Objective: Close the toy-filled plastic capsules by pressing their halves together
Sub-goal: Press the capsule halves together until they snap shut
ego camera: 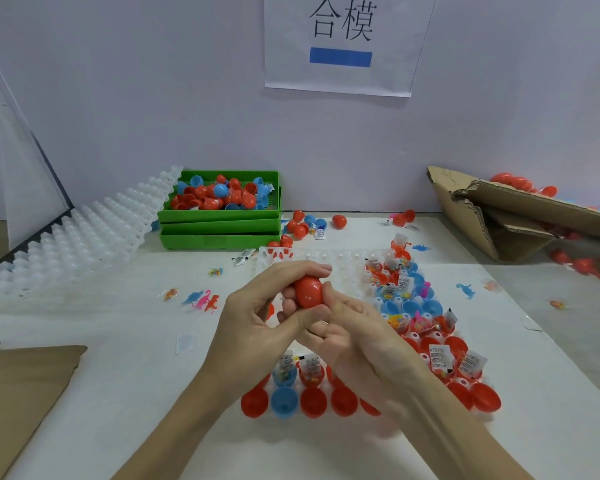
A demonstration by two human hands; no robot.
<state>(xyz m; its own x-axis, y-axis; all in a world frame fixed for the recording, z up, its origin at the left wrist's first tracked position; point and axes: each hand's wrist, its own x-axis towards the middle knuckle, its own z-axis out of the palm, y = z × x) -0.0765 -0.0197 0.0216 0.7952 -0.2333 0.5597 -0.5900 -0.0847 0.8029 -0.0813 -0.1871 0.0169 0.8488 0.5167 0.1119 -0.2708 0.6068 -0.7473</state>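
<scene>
Our fingers curl around a red capsule (309, 292) held above the middle of the table, both hands gripping it at once: the left hand (257, 317) wraps it from the left with fingers over its top and the thumb pressed along its underside, while the right hand (347, 327) closes on it from the right and below, its thumb against the capsule's near side. The capsule's two red halves sit together; we cannot tell whether the seam is fully shut. Directly beneath our hands lies a clear plastic holding tray (347, 268), its nearest row seating open red and blue capsule halves (284, 401), and behind them, partly hidden by our wrists, halves stuffed with small packets (312, 365). To the right, more filled halves (400, 289) crowd the tray, blue ones farther back and red ones nearer. On the white table covering (125, 358) to the left lie small toy dinosaurs (203, 300) in pink, blue and orange. Farther back stand stacked green bins (219, 225), the top one heaped with red and blue capsule pieces, with a pile of empty clear trays (84, 233) leaning beside them. A torn cardboard box (499, 209) sits at the far right, and a paper sign (342, 43) hangs on the wall.
</scene>
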